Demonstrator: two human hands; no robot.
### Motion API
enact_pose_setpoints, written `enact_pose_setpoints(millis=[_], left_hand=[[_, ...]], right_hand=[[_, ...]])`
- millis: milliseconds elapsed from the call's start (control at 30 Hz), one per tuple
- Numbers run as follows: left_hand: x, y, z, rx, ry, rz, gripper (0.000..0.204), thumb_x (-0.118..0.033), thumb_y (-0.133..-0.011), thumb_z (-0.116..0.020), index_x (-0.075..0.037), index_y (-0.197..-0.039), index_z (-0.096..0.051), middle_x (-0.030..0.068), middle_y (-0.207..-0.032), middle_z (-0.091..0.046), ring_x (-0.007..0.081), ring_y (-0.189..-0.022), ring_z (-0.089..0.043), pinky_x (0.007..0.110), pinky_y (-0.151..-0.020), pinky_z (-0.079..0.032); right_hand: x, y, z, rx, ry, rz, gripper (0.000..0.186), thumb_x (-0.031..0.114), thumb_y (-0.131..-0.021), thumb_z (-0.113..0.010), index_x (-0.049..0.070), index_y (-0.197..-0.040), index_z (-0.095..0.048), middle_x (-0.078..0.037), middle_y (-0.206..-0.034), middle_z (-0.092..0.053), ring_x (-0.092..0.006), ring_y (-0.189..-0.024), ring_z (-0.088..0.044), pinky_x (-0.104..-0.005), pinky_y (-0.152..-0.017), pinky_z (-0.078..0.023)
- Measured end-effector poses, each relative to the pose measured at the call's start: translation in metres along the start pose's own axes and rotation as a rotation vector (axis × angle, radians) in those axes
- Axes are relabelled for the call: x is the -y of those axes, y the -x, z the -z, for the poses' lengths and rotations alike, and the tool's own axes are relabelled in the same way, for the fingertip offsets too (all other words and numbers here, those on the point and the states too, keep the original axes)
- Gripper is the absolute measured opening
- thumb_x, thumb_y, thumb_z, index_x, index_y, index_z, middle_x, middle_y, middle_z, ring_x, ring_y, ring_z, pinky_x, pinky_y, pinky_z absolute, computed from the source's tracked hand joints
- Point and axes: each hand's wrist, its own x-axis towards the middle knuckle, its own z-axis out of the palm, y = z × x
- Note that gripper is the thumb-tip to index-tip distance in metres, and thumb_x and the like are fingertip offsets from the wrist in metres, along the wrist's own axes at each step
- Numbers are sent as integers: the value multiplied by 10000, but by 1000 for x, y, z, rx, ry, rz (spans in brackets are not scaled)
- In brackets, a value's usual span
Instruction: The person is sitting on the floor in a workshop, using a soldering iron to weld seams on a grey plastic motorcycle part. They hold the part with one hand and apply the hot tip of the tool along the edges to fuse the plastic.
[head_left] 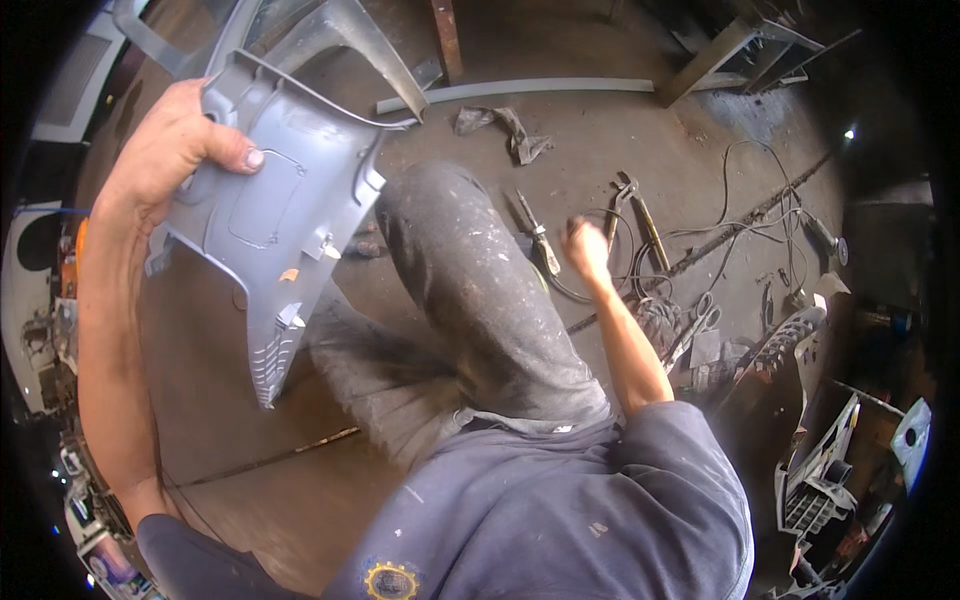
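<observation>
My left hand grips the upper left edge of a grey plastic trim panel, thumb lying across its face. The panel is held up beside my bent knee, its narrow ribbed end pointing down. Small white tabs and a tan patch show on its surface. My right hand is low over the floor to the right of the knee, fingers curled in; what they hold, if anything, is hidden. Left of it lies a slim tool with a pale handle. Just to its right lie long-handled pliers.
Cables trail over the floor on the right toward an angle grinder. Scissors and small scraps lie nearer. A grey rag and a long metal strip lie ahead. A plastic chair stands behind the panel; vehicle parts crowd the right.
</observation>
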Motion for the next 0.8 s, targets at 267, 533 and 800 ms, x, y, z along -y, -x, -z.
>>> enact_pose_setpoints(millis=[267, 533, 800], left_hand=[[-4, -12, -22, 31, -100, -75, 454, -220, -524, -862, 26, -891, -758, 191, -1098, -678, 278, -1056, -608, 367, -994, -423], [2, 1, -33, 16, 28, 5, 467, -87, -527, -902, 95, -923, -735, 208, -1014, -720, 292, -957, -667, 367, -887, -509], [-13, 2, -35, 33, 77, -19, 372, -46, -528, -889, 85, -844, -742, 182, -885, -730, 276, -857, -681, 357, -826, -523]], right_hand=[[-22, 0, -65, -11, -29, 81, 356, 204, -868, -632, 10, -1166, -618, -266, -1067, -685, -434, -1020, -665, -515, -885, -534], [31, 50, 46, -146, -865, 64, 261, 151, -967, -622, -3, -1170, -565, -60, -949, -631, -152, -796, -579, -304, -699, -481], [142, 173, 196, 57, -821, 534, 427, -2, -943, -644, 6, -1357, -539, -54, -1108, -613, -144, -985, -574, -297, -902, -477]])
